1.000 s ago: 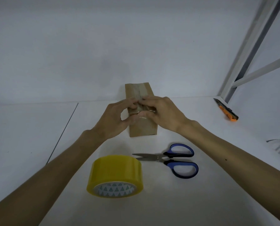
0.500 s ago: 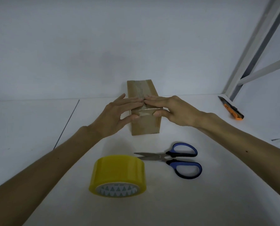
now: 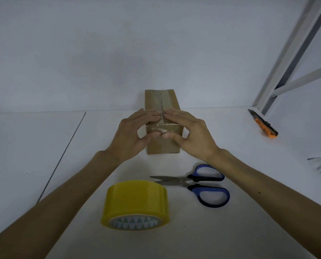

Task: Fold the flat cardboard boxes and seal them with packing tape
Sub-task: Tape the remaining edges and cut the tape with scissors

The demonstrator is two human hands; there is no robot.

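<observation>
- the cardboard box stands folded up as a tall, narrow block near the middle of the counter, toward the back wall. a taped seam runs along its top, and a glossy tape strip crosses it just under your fingertips.
- neither of your hands is clamped on it. the left hand and right hand lie flat, fingers straight on either side of the seam, thumbs pressing the front face beside the strip.
- expect the box to be light and hollow, stiff along its folds but likely to dent mid-panel. press with flat pads, close to edges and corners.
- being tall and narrow on a smooth counter, it may slide or tip, so steady it with one hand while the other rubs.
- to turn it, take it by opposite side walls near the corners, not by the flaps.
- the strip looks wrinkled near its middle, so smoothing from the centre outward should seat it.
- the tape roll and scissors lie between you and the box, below your forearms. lift your wrists when drawing back.
- there is open counter left of the box, as far as a thin dark line.
- on the right it runs to the utility knife, which lies by the metal frame.
</observation>
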